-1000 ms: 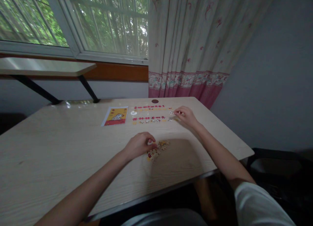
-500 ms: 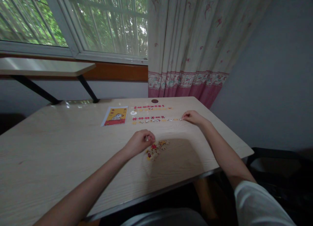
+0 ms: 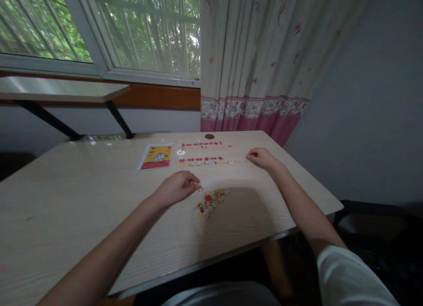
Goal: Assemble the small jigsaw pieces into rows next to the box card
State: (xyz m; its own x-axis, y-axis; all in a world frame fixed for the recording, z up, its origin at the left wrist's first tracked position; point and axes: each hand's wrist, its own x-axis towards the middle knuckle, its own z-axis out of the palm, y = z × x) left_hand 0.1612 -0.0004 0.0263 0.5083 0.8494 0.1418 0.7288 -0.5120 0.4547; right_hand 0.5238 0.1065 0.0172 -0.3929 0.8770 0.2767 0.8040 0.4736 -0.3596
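Observation:
My left hand is over the middle of the table, its fingers pinched on a small white jigsaw puzzle piece. Just to the right of it lies a loose heap of puzzle pieces, red, yellow and plain-backed. At the right end of the nearest row, my right hand has its fingers closed by a small puzzle piece. Whether anything is between those fingertips is hidden. Red puzzle pieces and white and yellow puzzle pieces form lines running left from there.
Two more rows of pieces lie farther back. A picture sheet with a white animal on yellow and red lies left of the rows. Behind are a round dark disc, a raised shelf and a curtain.
My left hand has drawn back left from the heap, and the white piece at its fingertips now shows. My right hand has hardly moved.

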